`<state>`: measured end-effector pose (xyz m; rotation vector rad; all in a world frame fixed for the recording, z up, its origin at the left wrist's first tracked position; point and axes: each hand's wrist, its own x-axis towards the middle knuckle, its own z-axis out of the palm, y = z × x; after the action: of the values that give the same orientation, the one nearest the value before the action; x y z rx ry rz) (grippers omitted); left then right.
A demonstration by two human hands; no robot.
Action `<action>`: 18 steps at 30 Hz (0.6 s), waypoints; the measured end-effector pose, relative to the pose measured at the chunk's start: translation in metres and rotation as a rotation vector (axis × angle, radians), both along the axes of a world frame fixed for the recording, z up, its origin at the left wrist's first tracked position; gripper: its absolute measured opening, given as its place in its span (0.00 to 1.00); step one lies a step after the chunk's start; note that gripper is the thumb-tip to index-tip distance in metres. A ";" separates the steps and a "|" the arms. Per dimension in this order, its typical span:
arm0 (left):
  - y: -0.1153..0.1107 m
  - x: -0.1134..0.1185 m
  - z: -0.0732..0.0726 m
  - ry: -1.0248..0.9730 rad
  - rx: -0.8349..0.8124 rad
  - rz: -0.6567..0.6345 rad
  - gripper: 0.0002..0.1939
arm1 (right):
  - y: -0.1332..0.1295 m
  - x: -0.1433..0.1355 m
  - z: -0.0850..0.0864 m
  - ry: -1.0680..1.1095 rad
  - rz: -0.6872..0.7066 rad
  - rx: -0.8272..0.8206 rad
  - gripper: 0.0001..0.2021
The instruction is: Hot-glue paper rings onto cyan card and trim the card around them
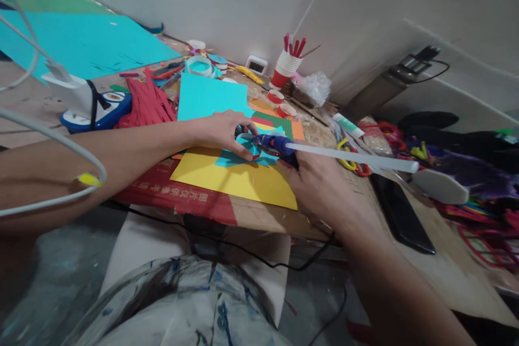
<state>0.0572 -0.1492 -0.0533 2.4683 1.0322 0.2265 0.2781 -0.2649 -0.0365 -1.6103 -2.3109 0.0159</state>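
My right hand (314, 178) is closed round a blue hot glue gun (279, 145), and a long white glue stick (352, 155) sticks out of its back end. The gun's nozzle end points left, close to a small paper ring (245, 145) with turquoise inside and some red at its lower edge. Curled about that ring, my left hand (227, 132) grips it between thumb and fingers. Under the ring lies a cut turquoise paper piece (227, 160) on a yellow sheet (235, 181). The exact nozzle contact is too small to tell.
Behind stand a stack of paper cups (286, 69) with red sticks and more cut rings (275, 97). Left are red strips (149, 101) and a blue power strip (115, 111). Scissors (352, 158), a black phone (401, 213) and a bottle (385, 84) are right. A white cable (52, 132) hangs at left.
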 end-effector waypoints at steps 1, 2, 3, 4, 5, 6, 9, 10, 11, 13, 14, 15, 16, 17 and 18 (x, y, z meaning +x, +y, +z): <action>0.000 0.000 0.001 0.007 0.001 -0.002 0.38 | -0.002 0.000 0.001 -0.003 -0.002 -0.002 0.07; -0.001 0.000 0.001 0.015 0.003 -0.003 0.38 | -0.004 0.001 0.003 -0.003 -0.002 -0.001 0.07; -0.001 0.001 0.002 0.020 0.004 -0.001 0.38 | -0.006 0.002 0.004 0.000 0.000 0.002 0.07; -0.001 0.001 0.001 0.023 0.004 0.002 0.38 | -0.007 0.003 0.005 0.008 0.002 0.007 0.07; -0.001 0.001 0.001 0.020 0.002 0.003 0.37 | -0.008 0.004 0.006 0.022 0.001 0.016 0.07; 0.000 0.000 0.000 0.013 -0.001 0.001 0.37 | -0.008 0.005 0.006 0.038 -0.003 0.025 0.07; 0.002 -0.001 -0.003 -0.032 -0.005 -0.009 0.36 | -0.008 0.008 0.007 0.073 -0.028 0.041 0.07; 0.002 -0.001 -0.004 -0.046 -0.004 -0.012 0.36 | -0.008 0.009 0.007 0.080 -0.035 0.042 0.07; 0.003 -0.002 -0.005 -0.056 -0.004 -0.013 0.35 | -0.008 0.010 0.007 0.090 -0.038 0.042 0.07; 0.004 -0.004 -0.006 -0.061 -0.011 -0.006 0.36 | -0.006 0.013 0.005 0.121 -0.035 0.044 0.08; 0.005 -0.005 -0.006 -0.060 -0.017 0.000 0.38 | -0.005 0.015 0.003 0.143 -0.034 0.043 0.09; 0.006 -0.006 -0.005 -0.063 -0.021 0.005 0.39 | -0.004 0.017 0.002 0.165 -0.036 0.042 0.09; 0.008 -0.007 -0.004 -0.072 -0.024 0.007 0.40 | -0.003 0.019 0.001 0.188 -0.042 0.039 0.10; 0.009 -0.009 -0.003 -0.087 -0.023 0.005 0.40 | -0.001 0.020 0.000 0.211 -0.052 0.033 0.10; 0.010 -0.011 -0.001 -0.108 -0.016 0.005 0.38 | 0.000 0.022 -0.001 0.235 -0.063 0.024 0.11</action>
<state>0.0464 -0.1389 -0.0542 2.4113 0.9905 0.3477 0.3003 -0.2649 -0.0372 -1.5768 -2.0747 0.1546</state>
